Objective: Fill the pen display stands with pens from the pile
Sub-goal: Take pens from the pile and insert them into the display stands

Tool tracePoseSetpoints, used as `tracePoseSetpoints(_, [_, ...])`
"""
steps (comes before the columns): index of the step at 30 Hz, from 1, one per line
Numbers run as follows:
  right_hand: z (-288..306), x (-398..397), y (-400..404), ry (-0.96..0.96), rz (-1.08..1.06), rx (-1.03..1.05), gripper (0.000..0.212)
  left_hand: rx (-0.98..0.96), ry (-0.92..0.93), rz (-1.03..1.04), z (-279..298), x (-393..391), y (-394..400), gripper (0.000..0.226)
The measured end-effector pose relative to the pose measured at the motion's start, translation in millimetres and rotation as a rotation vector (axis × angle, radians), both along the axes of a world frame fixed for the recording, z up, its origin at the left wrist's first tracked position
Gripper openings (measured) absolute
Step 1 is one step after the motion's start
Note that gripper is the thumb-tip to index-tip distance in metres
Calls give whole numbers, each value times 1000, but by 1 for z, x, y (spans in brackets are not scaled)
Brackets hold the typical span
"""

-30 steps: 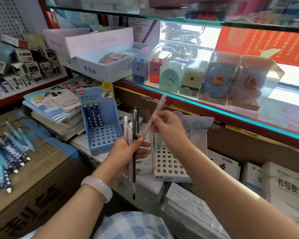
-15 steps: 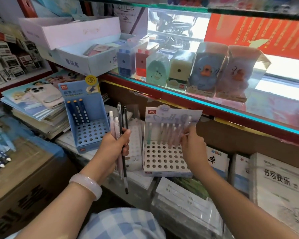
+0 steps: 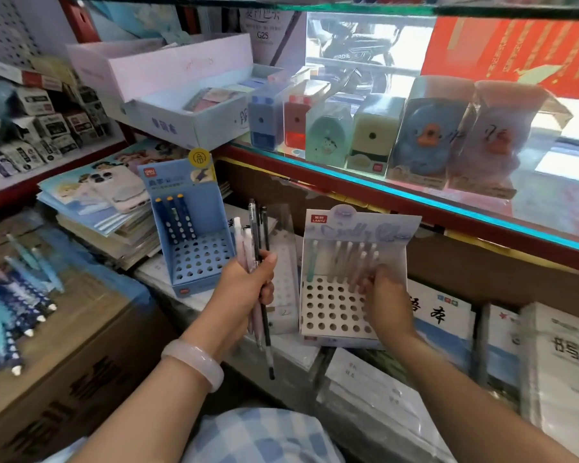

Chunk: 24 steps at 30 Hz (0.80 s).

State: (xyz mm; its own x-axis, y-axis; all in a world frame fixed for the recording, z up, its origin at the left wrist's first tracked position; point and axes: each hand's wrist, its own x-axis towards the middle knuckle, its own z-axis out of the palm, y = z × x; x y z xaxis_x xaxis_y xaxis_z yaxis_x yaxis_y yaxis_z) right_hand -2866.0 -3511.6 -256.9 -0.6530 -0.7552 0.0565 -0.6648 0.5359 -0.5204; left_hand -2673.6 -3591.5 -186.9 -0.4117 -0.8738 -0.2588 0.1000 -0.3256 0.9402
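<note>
Stationery shelves crowd every side, with boxed notebooks stacked below. Just under the right hand point(image 3: 383, 297) sits the white display stand point(image 3: 335, 315), its back rows holding upright pastel pens and its front holes bare. That hand's fingers curl at a pink pen point(image 3: 360, 272) standing near-vertical in the second row; whether they grip it is blurred. Left of it, apart, the left hand point(image 3: 248, 279) grips a pen bundle point(image 3: 259, 235), long axes upright. Beyond that hand stands the blue stand point(image 3: 198, 259); the pile point(image 3: 10, 309) lies well leftward.
</note>
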Motion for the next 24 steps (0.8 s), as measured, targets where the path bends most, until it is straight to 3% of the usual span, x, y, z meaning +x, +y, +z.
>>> tracePoseSetpoints(6, [5,3,6,-137,-92,-49,11,36,43,13,6,4,2,5])
tracePoseSetpoints(8, [13,15,16,-152,-174,-176,8,61,58,-24,9,6,3,4])
tracePoseSetpoints(11, [43,43,13,-300,-12,-341,9,66,50,-112,11,9,5,10])
tracePoseSetpoints(13, [68,61,-4,-551,197,-308,14,32,31,-176,11,11,8,10])
tracePoseSetpoints(16, [98,81,-29,-728,366,-274,22,-31,-1,-243,11,16,10,11])
tracePoseSetpoints(21, [109,95,-53,-771,375,-245,20,-44,-37,-165,13,26,0,15])
tracePoseSetpoints(24, [117,90,-68,-796,280,-386,13,41,15,-17,9,33,-11,14])
